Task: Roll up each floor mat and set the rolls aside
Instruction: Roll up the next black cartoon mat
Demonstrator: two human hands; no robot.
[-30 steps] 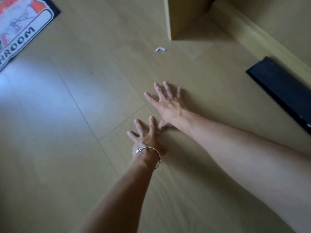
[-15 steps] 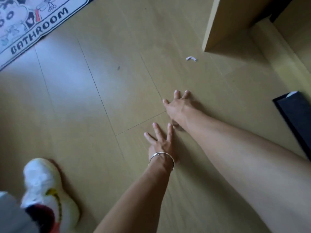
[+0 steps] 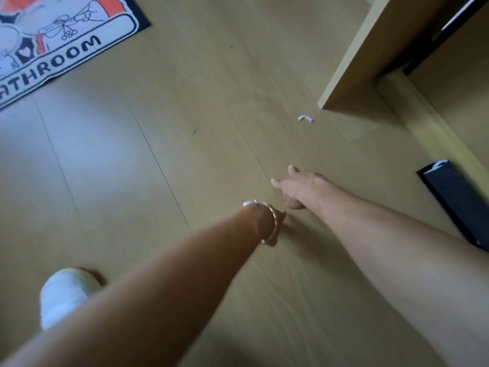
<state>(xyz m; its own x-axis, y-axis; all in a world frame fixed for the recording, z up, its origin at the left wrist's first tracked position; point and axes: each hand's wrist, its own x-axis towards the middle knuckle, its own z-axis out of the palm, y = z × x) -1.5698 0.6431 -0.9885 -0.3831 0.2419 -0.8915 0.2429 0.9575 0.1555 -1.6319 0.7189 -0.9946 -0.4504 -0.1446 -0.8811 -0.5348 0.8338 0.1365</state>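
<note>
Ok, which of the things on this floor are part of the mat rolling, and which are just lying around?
Part of the job:
- printed bathroom mat, flat, far left
- dark mat, flat by the right wall
- left hand and right hand, both empty

Lying about:
- small white scrap
- wooden furniture panel
- white slipper

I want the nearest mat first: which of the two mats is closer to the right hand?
The dark navy mat beside the right hand; the printed bathroom mat lies far away.
</note>
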